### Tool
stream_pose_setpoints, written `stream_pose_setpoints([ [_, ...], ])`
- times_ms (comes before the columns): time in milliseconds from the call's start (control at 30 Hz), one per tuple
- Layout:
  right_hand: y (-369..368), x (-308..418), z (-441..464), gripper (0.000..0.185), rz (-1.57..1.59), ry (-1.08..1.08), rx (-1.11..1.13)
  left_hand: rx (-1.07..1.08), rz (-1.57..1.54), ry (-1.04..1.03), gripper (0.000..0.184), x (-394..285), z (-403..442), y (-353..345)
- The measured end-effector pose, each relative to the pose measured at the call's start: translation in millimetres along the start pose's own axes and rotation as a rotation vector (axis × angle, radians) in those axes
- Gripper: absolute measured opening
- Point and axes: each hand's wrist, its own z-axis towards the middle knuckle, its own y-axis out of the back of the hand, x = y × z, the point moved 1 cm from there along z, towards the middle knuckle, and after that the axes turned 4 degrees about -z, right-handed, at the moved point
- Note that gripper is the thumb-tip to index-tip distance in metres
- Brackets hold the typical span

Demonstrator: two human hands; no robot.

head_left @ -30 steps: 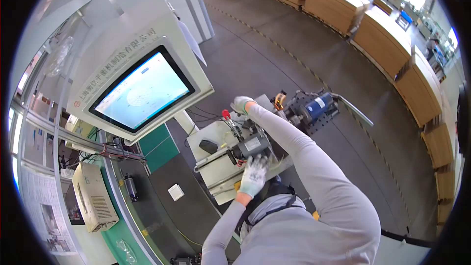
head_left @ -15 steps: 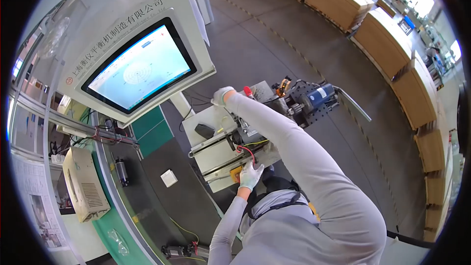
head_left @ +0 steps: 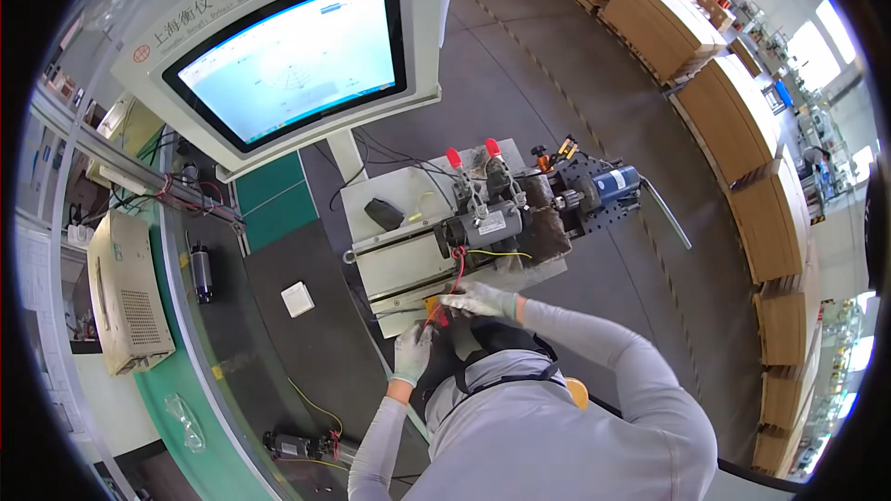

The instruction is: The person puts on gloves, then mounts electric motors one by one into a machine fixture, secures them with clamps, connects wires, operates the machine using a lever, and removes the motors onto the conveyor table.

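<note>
On the small machine bench a dark cylindrical motor (head_left: pixel 489 224) lies under two toggle clamps, whose red handles, the nearer one (head_left: pixel 454 159) and the farther one (head_left: pixel 493 147), stand up. A red wire (head_left: pixel 460 265) runs from the motor's end down to my hands; a yellow-green wire (head_left: pixel 501 253) trails right. My right hand (head_left: pixel 483 300), gloved, is closed with its fingertips at the red wire. Close by on the left, my gloved left hand (head_left: pixel 412 353) has its fingers bent together near a red piece; what they hold is too small to make out. Between them shows a yellow-orange box (head_left: pixel 432 307), partly covered.
A monitor (head_left: pixel 288 60) stands at upper left. A black object (head_left: pixel 383 214) lies on the bench plate. Past the clamps is a blue motor (head_left: pixel 614 185) on a perforated plate. On the dark worktop left are a white square (head_left: pixel 297 299) and another motor (head_left: pixel 295 445).
My right hand has left the toggle clamps and come down beside my left hand. My left hand has shifted left and toward my body. The head view has shifted, showing both clamp handles.
</note>
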Motion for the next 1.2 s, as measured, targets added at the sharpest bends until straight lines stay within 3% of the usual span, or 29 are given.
stream_pose_setpoints([
  [167,-63,-23,29,0.042,0.065,0.127,0.056,-0.066,0.072,-0.095,0.022,6,-30,30],
  [267,-77,-28,35,0.039,-0.224,0.184,-0.115,-0.062,0.155,-0.105,0.021,13,-35,35],
  [333,-85,-31,34,0.038,-0.243,0.210,-0.110,-0.006,0.229,-0.138,0.021,17,-35,32],
  [433,-82,-33,31,0.036,-0.284,0.272,-0.125,0.039,0.203,-0.154,0.025,16,-25,21],
  [500,-67,-31,25,0.033,-0.569,0.302,-0.283,0.065,0.182,-0.168,0.029,17,-14,6],
  [533,-59,-30,23,0.032,-0.712,0.318,-0.361,-0.045,0.201,-0.224,0.034,18,-6,-4],
  [600,-43,-32,22,0.030,-0.689,0.295,-0.401,-0.267,0.241,-0.327,0.046,25,10,-28],
  [733,-36,-44,25,0.026,-0.680,0.290,-0.501,-0.225,0.227,-0.205,0.057,43,39,-69],
  [967,-45,-64,23,0.021,-0.823,0.334,-0.562,-0.258,0.151,-0.352,0.054,69,49,-88],
  [1067,-45,-65,22,0.020,-1.046,0.467,-0.540,-0.268,0.122,-0.397,0.053,75,51,-88],
  [1200,-54,-66,31,0.019,-0.955,0.338,-0.537,-0.250,0.130,-0.412,0.052,74,50,-85],
])
